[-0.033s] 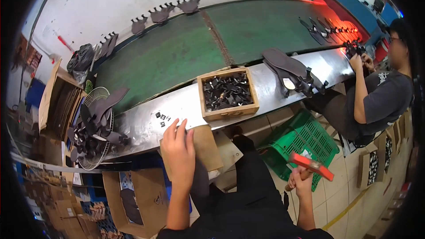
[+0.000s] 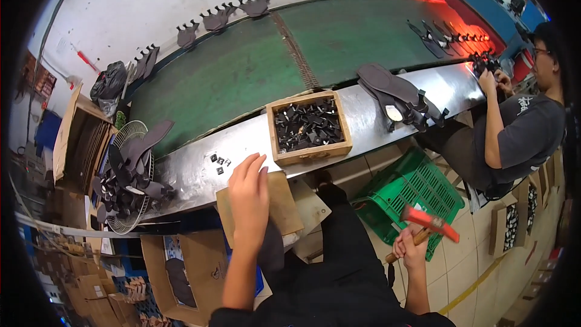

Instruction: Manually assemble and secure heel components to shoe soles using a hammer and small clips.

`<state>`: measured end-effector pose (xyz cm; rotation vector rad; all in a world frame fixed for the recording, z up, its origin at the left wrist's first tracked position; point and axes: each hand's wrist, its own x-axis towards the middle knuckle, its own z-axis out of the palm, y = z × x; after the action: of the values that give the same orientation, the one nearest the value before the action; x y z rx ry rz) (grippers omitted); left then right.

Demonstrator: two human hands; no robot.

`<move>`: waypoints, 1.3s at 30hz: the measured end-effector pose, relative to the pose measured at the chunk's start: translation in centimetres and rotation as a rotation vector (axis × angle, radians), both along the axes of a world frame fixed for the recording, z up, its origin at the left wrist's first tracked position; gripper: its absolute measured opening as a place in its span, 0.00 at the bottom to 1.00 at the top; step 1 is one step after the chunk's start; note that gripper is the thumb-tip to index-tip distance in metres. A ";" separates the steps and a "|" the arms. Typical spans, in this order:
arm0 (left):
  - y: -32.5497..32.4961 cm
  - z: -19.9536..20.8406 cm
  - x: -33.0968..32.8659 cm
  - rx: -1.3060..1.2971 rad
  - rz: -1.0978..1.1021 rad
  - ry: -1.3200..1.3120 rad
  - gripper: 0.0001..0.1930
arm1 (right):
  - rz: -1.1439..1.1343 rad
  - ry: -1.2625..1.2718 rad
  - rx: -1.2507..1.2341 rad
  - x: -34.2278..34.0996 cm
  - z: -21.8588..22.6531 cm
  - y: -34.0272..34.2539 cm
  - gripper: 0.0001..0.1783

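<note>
My left hand (image 2: 249, 191) hovers over a tan board (image 2: 284, 203) at the bench's front edge, its fingers stretched out and nothing visible in them. Beside that wrist a dark grey sole-like piece (image 2: 272, 249) hangs from the board toward my lap, partly covered by the arm. Held in my right hand (image 2: 410, 247) is a hammer (image 2: 431, 223) with a red head and a wooden handle, raised over the floor at the right. Several small black pieces (image 2: 219, 161) lie on the metal bench beyond my left fingertips. A wooden box (image 2: 311, 154) full of similar black pieces stands farther right.
Dark grey sandal parts (image 2: 396, 94) lie on the metal bench (image 2: 193, 175); more fill a wire basket (image 2: 130, 225) at left. Behind runs a green conveyor belt (image 2: 218, 85). A green crate (image 2: 417, 181) stands below. At right a co-worker (image 2: 520, 121) sits handling black parts.
My left fingers have drawn closer together, and the hand sits slightly farther right relative to the small pieces. The hammer has shifted a little up and right.
</note>
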<state>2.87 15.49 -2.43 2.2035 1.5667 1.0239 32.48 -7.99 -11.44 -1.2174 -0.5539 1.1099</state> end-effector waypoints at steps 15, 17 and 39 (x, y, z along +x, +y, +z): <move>12.5 -3.1 10.3 0.215 -0.595 0.406 0.16 | 0.086 -0.286 0.013 -1.6 1.6 11.4 0.11; 12.1 -3.2 10.7 0.166 -0.573 0.416 0.18 | 0.002 -0.280 0.097 -2.7 1.6 12.5 0.12; -10.7 6.6 -1.1 0.102 -0.399 -0.889 0.07 | 0.495 -0.146 0.471 -10.7 14.2 12.0 0.17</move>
<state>1.77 4.77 4.18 1.6069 0.6639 1.6295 21.74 3.97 2.76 -0.7653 -1.2015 1.2089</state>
